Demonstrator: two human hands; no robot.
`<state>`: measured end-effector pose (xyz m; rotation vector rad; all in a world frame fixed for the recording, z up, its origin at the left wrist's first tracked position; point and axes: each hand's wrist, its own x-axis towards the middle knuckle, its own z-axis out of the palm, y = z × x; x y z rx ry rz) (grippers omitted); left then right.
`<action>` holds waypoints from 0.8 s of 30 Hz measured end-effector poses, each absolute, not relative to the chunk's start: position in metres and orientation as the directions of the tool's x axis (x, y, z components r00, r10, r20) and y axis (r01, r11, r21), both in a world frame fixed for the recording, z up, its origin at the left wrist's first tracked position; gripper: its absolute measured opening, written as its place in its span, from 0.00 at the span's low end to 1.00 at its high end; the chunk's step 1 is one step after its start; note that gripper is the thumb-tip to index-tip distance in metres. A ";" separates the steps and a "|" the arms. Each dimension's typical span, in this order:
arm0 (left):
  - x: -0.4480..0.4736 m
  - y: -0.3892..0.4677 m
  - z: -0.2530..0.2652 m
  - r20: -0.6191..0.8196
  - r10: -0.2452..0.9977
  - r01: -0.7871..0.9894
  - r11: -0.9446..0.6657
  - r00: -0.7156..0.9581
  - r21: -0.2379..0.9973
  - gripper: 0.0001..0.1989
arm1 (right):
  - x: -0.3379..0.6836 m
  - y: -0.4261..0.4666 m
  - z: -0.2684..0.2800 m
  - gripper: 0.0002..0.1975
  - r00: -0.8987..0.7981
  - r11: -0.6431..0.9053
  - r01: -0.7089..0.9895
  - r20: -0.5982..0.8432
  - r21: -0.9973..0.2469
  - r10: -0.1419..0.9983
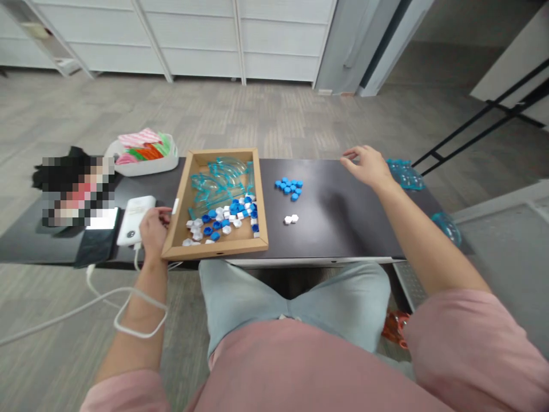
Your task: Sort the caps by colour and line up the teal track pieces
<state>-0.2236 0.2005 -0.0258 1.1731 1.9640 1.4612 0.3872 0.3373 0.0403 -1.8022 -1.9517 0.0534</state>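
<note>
The right hand (365, 165) hovers above the far edge of the dark bench (317, 240), forearm stretched forward, its grip released and fingers loosely bent. The left hand (153, 230) curls at the left wall of the cardboard tray (223, 249); whether that grip clasps anything, I can't tell. The tray lies left of a cluster of blue hexagonal pieces (287, 190). Beyond, white cabinets (197, 34) stand on patterned grey flooring (274, 117).

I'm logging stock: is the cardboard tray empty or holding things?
Not empty: the cardboard tray holds clear teal parts toward its far side and blue and white hexagonal pieces toward its near side.
</note>
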 end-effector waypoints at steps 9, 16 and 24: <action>-0.226 0.202 -0.040 0.088 0.771 0.208 0.058 -0.631 0.976 0.18 | 0.125 0.278 0.080 0.14 -0.795 0.785 0.604 -0.038 -0.137 0.605; -0.223 0.203 -0.041 0.057 0.782 0.107 0.013 -0.621 0.994 0.19 | 0.077 0.270 0.067 0.12 -0.681 0.741 0.659 -0.316 0.127 0.660; -0.224 0.205 -0.045 0.053 0.791 0.086 0.000 -0.609 0.996 0.19 | 0.123 0.297 0.065 0.07 -0.737 0.645 0.625 -0.058 -0.439 0.674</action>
